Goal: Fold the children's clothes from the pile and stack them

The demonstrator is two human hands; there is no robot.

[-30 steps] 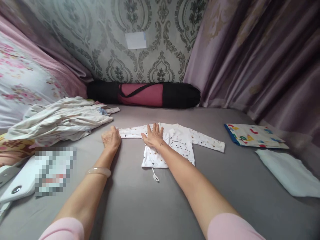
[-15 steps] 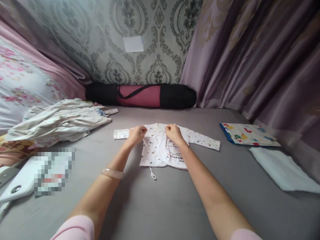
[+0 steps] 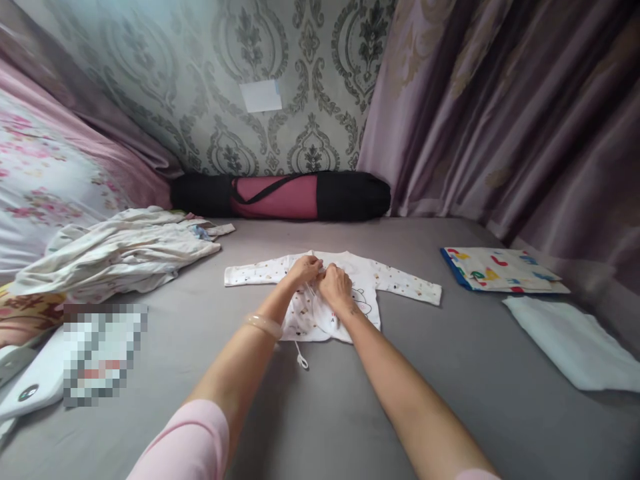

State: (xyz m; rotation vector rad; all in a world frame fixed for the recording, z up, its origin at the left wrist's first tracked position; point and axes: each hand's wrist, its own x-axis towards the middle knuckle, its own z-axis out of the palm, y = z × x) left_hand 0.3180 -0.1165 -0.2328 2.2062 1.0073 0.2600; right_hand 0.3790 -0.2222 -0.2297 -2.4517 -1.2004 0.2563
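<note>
The left hand point(image 3: 306, 269) is set on the front of the white shirt point(image 3: 359, 270), below its neck edge, with the fingers bent inward; whether cloth is pinched in them cannot be told. Just beside it the right hand point(image 3: 336, 287) is placed, knuckles up and fingers curled, its hold likewise hidden. The shirt is laid out in the middle of the grey sheet point(image 3: 310, 420), both sleeves stretched sideways. From the bottom hem a looped white cord point(image 3: 302, 360) is trailed onto the sheet. Beyond the neck edge, a strip of sheet is seen before the long black and red bag point(image 3: 280, 198) is met. A gap is shown between one cuff and the heap of light clothes point(image 3: 125, 250), and another between the opposite cuff and the folded printed cloth point(image 3: 507, 270), near which a plain white cloth point(image 3: 570, 341) is spread. The widest room is offered below the hem
</note>
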